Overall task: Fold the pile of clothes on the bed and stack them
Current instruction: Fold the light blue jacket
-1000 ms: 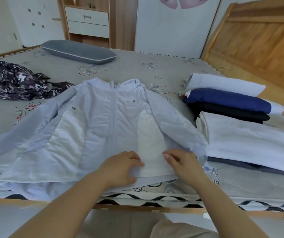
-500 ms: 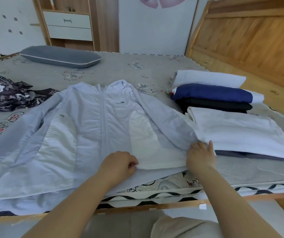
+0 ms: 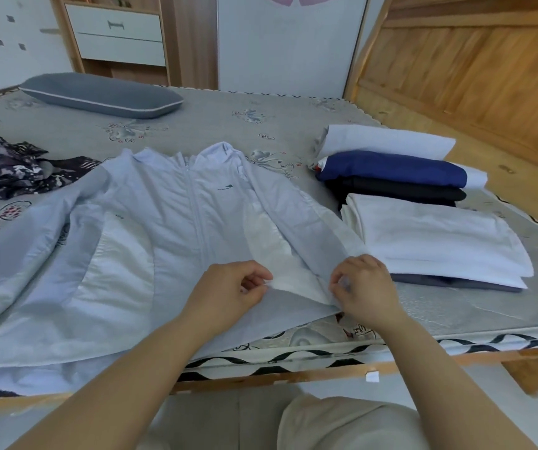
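A pale blue zip jacket (image 3: 150, 228) lies spread front-up on the bed, sleeves out to both sides. My left hand (image 3: 231, 289) pinches the jacket's bottom hem near the zip. My right hand (image 3: 363, 287) pinches the hem's right corner by the right sleeve cuff. To the right are folded clothes: a white garment (image 3: 436, 238) on a dark one in front, and behind it a stack (image 3: 391, 172) of white, navy and black pieces. A crumpled dark patterned garment (image 3: 7, 164) lies at the far left.
A grey pillow (image 3: 102, 95) lies at the back of the patterned mattress (image 3: 244, 118). The wooden headboard (image 3: 475, 69) rises at the right. The bed's wooden front edge (image 3: 293, 375) runs just below my hands. A drawer unit (image 3: 118, 37) stands against the far wall.
My right hand slid from the middle of the hem to the right corner by the cuff and now pinches it. My left hand curled tighter on the hem. The view shifted slightly.
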